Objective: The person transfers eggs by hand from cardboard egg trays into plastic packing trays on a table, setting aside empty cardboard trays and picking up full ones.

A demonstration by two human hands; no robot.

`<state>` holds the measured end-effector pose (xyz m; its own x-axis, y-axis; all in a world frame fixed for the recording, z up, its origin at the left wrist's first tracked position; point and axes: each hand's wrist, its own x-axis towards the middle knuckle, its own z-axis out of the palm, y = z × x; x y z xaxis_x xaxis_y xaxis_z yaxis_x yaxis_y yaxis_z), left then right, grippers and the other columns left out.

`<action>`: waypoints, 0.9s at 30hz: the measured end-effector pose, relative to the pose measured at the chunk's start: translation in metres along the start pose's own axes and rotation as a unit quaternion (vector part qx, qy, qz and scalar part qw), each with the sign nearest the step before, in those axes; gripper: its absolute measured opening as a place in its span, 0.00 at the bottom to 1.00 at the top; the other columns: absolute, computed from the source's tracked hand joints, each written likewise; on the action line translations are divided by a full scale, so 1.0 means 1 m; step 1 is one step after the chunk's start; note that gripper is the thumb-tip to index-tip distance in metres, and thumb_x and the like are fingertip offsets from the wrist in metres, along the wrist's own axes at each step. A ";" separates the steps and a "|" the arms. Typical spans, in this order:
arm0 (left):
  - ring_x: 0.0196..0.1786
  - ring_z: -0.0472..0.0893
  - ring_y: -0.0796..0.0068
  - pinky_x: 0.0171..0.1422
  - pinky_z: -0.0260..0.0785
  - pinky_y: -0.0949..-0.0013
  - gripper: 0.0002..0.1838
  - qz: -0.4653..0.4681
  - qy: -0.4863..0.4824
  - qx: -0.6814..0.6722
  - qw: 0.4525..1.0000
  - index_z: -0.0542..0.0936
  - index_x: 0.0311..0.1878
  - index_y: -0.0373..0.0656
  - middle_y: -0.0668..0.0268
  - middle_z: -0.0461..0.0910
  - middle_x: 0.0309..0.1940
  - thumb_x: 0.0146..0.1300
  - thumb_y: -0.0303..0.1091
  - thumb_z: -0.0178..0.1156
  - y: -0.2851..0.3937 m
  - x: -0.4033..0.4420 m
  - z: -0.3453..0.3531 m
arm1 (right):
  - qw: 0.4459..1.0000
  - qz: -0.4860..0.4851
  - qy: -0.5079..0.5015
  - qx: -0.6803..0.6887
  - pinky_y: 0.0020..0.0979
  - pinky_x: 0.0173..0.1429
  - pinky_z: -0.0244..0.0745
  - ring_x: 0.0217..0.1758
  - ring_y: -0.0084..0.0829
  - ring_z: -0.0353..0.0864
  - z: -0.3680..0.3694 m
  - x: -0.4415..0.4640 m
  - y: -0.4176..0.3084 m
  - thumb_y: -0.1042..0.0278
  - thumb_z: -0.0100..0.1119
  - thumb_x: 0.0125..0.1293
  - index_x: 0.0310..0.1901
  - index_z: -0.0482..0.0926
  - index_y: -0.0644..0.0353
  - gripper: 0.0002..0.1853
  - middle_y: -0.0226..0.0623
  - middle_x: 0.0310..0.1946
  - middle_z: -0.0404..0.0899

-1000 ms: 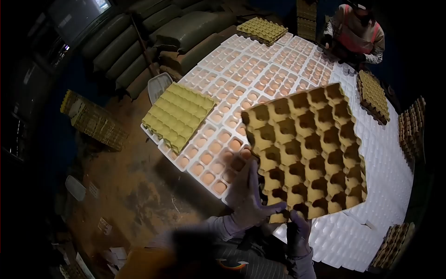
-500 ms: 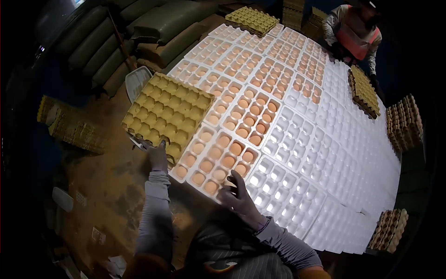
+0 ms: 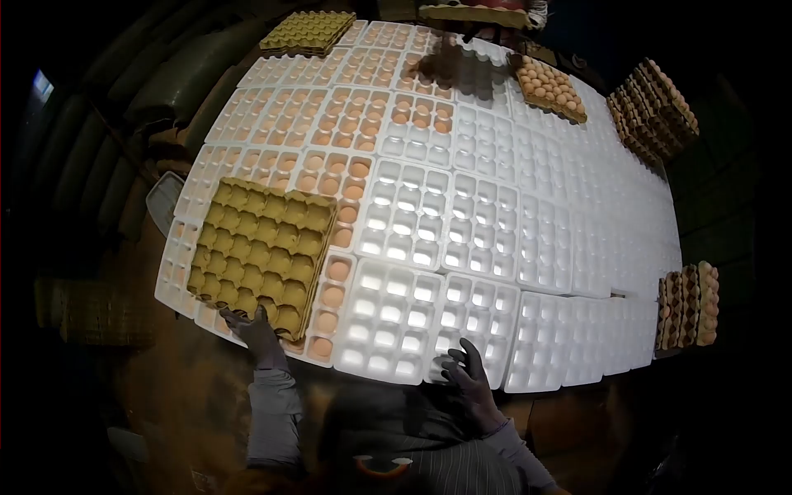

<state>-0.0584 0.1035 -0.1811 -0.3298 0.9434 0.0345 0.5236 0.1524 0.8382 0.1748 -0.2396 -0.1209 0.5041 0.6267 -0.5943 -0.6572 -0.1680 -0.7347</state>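
A stack of empty yellow pulp egg trays [image 3: 262,247] rests over the left part of the white egg packs, covering some eggs. My left hand [image 3: 256,337], gloved, grips its near edge, thumb on top and the other fingers partly hidden below. My right hand [image 3: 469,373], gloved too, hovers by the near edge of an empty white pack [image 3: 478,309]. Its fingers are apart and slightly curled, with nothing visible in them. Between the hands lies another empty white pack [image 3: 388,318]. Brown eggs [image 3: 327,320] sit in the pack just right of the pulp trays.
Farther off, a pulp tray full of eggs [image 3: 551,89] sits on the white packs. Tall tray stacks with eggs [image 3: 652,111] stand at the right edge, beside another egg stack [image 3: 687,305]. Empty pulp trays [image 3: 307,33] lie at the far left. A co-worker's tray [image 3: 474,15] shows at the top.
My view has swung right. The pulp trays in my left hand have moved right, over the filled packs. My right hand has left the eggs. Eggs now show in the co-worker's nearby tray.
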 end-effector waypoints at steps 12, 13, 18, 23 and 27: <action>0.78 0.64 0.63 0.82 0.56 0.61 0.29 0.160 -0.459 -0.307 0.818 0.58 0.81 0.42 0.53 0.65 0.76 0.81 0.35 0.48 0.235 -0.357 0.153 | 0.831 -0.356 0.402 -0.148 0.30 0.67 0.73 0.64 0.30 0.76 -0.415 -0.127 -0.116 0.66 0.59 0.75 0.71 0.68 0.63 0.26 0.39 0.65 0.72; 0.78 0.65 0.64 0.81 0.58 0.62 0.29 0.131 -0.535 -0.312 0.774 0.58 0.81 0.42 0.53 0.65 0.76 0.81 0.36 0.48 0.250 -0.416 0.166 | 0.790 -0.370 0.478 -0.106 0.30 0.68 0.72 0.65 0.30 0.75 -0.476 -0.147 -0.148 0.66 0.58 0.75 0.70 0.70 0.63 0.25 0.39 0.65 0.73; 0.74 0.69 0.60 0.76 0.66 0.57 0.33 -0.118 -0.775 -0.224 0.579 0.57 0.81 0.46 0.53 0.65 0.75 0.80 0.47 0.52 0.317 -0.678 0.222 | 0.538 -0.424 0.650 -0.330 0.35 0.75 0.64 0.71 0.40 0.71 -0.745 -0.302 -0.327 0.69 0.50 0.76 0.67 0.72 0.68 0.21 0.46 0.69 0.70; 0.67 0.71 0.62 0.73 0.69 0.56 0.43 -0.281 -0.819 -0.137 0.481 0.57 0.80 0.46 0.58 0.68 0.70 0.73 0.59 0.60 0.393 -0.885 0.287 | 0.846 -0.261 0.461 -0.059 0.39 0.73 0.67 0.71 0.39 0.74 -0.947 -0.343 -0.436 0.41 0.46 0.79 0.71 0.69 0.65 0.34 0.47 0.69 0.73; 0.61 0.72 0.64 0.65 0.72 0.61 0.52 -0.279 -0.824 -0.150 0.470 0.55 0.80 0.42 0.59 0.68 0.67 0.66 0.68 0.62 0.446 -0.995 0.307 | 0.931 -0.159 0.320 -0.078 0.41 0.70 0.71 0.66 0.39 0.78 -1.038 -0.290 -0.468 0.31 0.44 0.76 0.72 0.68 0.63 0.41 0.46 0.68 0.75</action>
<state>0.7446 -0.6767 -0.0091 0.8359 -0.2338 -0.4967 0.5004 0.6965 0.5142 0.9179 -1.1323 0.0553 0.9227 0.0903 -0.3748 -0.3532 -0.1916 -0.9157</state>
